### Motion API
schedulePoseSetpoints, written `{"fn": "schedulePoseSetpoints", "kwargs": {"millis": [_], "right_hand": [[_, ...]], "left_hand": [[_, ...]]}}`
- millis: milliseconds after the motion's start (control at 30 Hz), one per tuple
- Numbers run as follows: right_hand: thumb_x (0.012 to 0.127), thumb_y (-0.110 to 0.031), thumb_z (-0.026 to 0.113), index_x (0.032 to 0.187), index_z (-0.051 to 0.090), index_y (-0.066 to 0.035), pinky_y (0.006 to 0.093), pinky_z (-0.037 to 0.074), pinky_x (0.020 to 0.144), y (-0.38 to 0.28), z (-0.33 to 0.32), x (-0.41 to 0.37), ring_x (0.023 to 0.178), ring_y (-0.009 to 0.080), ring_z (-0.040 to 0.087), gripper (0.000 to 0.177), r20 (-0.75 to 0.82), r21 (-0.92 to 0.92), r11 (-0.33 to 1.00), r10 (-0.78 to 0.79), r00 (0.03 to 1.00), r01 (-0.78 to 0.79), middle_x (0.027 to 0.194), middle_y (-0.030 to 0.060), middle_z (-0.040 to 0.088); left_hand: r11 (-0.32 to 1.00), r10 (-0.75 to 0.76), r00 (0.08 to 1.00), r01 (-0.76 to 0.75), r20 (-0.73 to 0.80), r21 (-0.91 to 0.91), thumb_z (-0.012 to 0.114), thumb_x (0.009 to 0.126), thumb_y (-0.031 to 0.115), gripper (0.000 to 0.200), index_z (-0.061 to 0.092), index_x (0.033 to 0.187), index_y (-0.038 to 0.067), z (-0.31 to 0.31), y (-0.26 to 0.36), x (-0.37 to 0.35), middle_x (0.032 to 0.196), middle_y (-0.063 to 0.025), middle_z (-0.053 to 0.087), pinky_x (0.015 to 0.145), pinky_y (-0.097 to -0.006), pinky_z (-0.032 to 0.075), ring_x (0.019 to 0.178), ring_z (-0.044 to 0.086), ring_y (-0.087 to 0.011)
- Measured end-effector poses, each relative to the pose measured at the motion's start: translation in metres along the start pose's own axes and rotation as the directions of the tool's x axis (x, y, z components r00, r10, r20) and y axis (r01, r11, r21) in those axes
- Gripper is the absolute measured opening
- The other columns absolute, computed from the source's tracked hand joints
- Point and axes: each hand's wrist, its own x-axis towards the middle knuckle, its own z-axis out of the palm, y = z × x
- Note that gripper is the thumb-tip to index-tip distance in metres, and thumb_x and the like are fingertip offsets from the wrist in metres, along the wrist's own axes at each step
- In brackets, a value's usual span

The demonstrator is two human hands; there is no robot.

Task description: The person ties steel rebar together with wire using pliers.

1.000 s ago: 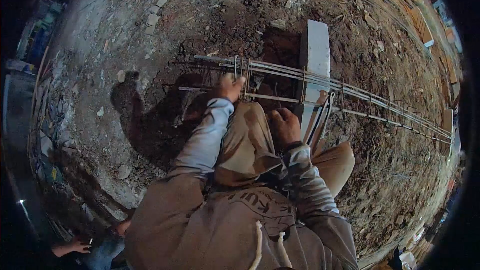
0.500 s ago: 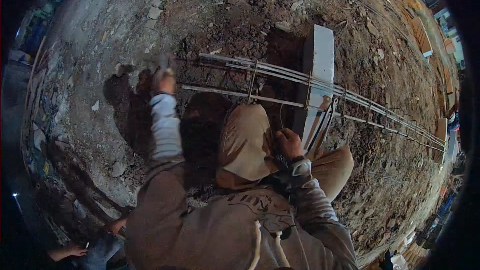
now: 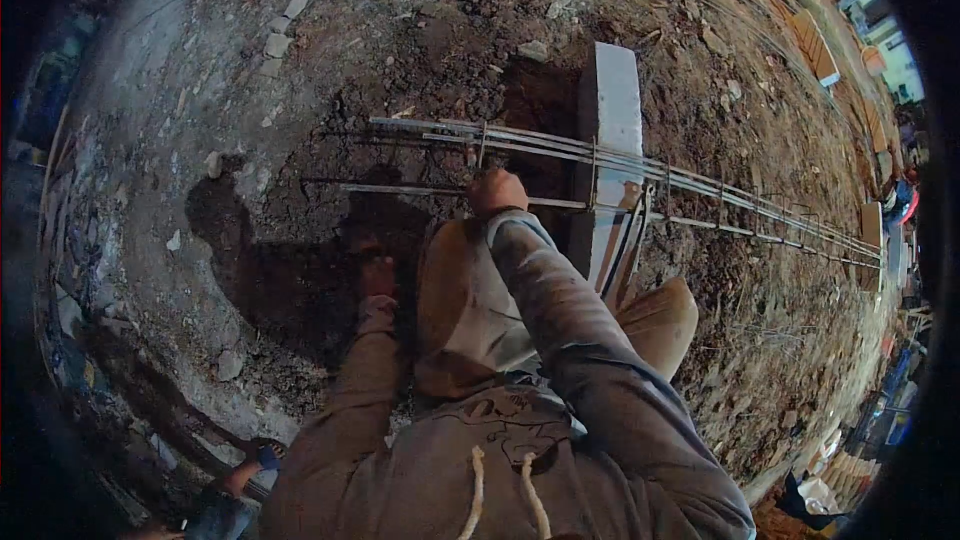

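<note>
A cage of thin steel bars (image 3: 700, 187) with wire stirrups runs from the centre to the far right, across a pale rectangular block (image 3: 617, 105). My right hand (image 3: 498, 193) is closed round the lower bar near the leftmost stirrup (image 3: 483, 145), just above my knee. In the shadow left of my knee is my left hand (image 3: 378, 278), below the bars' free ends; its fingers are dark, and what they may hold cannot be made out. Dark straps or strips (image 3: 628, 245) lie on the block's lower part.
Rough soil (image 3: 330, 70) with loose stones surrounds the bars. A dark hollow lies under the left bar ends. Another person's arm (image 3: 240, 477) shows at the lower left. More blocks (image 3: 815, 48) stand at the far right, near a person in red (image 3: 908, 202).
My right hand has moved up and left from beside my knee onto the lower bar. My left hand has come down and right into the shadow. The view has shifted slightly.
</note>
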Motion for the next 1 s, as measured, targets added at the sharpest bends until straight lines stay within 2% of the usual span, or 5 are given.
{"fn": "schedulePoseSetpoints", "kwargs": {"millis": [133,500,667,900,1000], "right_hand": [[0.078,-0.029,0.054,0.076,0.062,0.001,0.0415,0.049,0.069,0.014,-0.003,-0.006,0.080,0.0351,0.060,0.031,-0.088,0.134,0.984,-0.108,0.990,0.119,0.079,0.0227,0.061],[0.077,-0.029,0.057,0.081,0.060,-0.001,0.0433,0.048,0.069,0.014,-0.004,-0.012,0.080,0.0367,0.059,0.029,-0.154,0.164,0.982,-0.063,0.986,0.088,0.081,0.0203,0.062],[0.083,-0.027,0.054,0.098,0.057,-0.004,0.0406,0.048,0.062,0.031,-0.005,-0.030,0.076,0.0349,0.061,0.028,-0.302,0.162,0.968,-0.135,0.944,0.190,0.077,0.0172,0.063],[0.085,-0.027,0.052,0.108,0.055,-0.004,0.0345,0.048,0.062,0.111,-0.001,-0.098,0.071,0.0231,0.062,0.032,-0.182,0.577,0.773,-0.193,0.964,0.264,0.076,0.0163,0.063],[0.083,-0.021,0.053,0.110,0.056,-0.005,0.0332,0.049,0.070,0.192,0.095,-0.089,0.081,0.0224,0.061,0.031,-0.057,0.940,0.309,-0.285,0.957,0.148,0.090,0.0174,0.063]], "left_hand": [[0.920,-0.032,0.983,-0.040,0.179,0.389,0.044,0.088,0.037,0.038,0.055,0.098,0.002,0.021,-0.005,-0.004,0.085,-0.0112,0.057,0.061,-0.0382,0.046,0.064,0.054,-0.0224],[0.860,0.451,0.841,-0.500,-0.300,-0.107,0.053,0.085,0.028,0.024,0.063,0.090,0.007,-0.092,0.200,-0.085,0.089,-0.0119,0.060,0.073,-0.0416,0.045,0.082,0.057,-0.0299],[0.721,0.691,0.685,-0.674,-0.233,0.158,0.054,0.083,0.026,0.024,0.063,0.091,0.005,-0.106,0.284,-0.070,0.096,-0.0134,0.061,0.082,-0.0423,0.043,0.093,0.056,-0.0303],[0.761,0.596,0.793,-0.608,0.124,0.226,0.060,0.076,0.039,0.035,0.063,0.090,0.008,-0.084,0.313,-0.048,0.087,-0.0128,0.063,0.076,-0.0412,0.046,0.082,0.060,-0.0314],[0.765,0.584,0.800,-0.599,0.135,0.237,0.062,0.075,0.039,0.034,0.063,0.088,0.008,-0.082,0.314,-0.045,0.086,-0.0139,0.063,0.072,-0.0406,0.046,0.080,0.061,-0.0308]]}}
